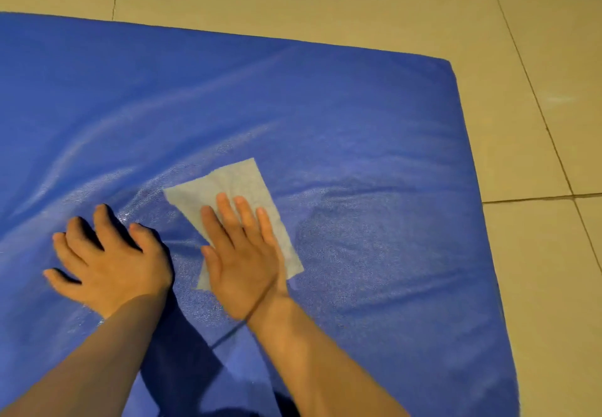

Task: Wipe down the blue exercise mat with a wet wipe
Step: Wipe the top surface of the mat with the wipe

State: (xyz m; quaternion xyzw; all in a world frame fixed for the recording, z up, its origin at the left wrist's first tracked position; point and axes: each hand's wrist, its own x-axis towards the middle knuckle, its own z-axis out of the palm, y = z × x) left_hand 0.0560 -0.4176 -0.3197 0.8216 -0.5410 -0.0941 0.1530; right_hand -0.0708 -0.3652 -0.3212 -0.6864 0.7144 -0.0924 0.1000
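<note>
Beige floor tiles [358,3] frame the blue exercise mat [374,130]; right hand [242,253] flat, fingers straight, pressing the wet wipe [228,182] mid-mat, left hand [107,257] spread beside it, bracing; best to keep pressure even, overlapping strokes toward the mat's far corner

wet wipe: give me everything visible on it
The wipe is a pale grey-white sheet, roughly rectangular, thin and fabric-like with a faint texture. It lies spread flat and unfolded on the blue mat, turned at an angle, with slightly uneven edges. The right hand presses it down with straight fingers and palm, covering its near middle; its far corners and right edge show. The left hand rests on the mat beside it, not touching it. Shiny streaks mark the mat around it.
</note>
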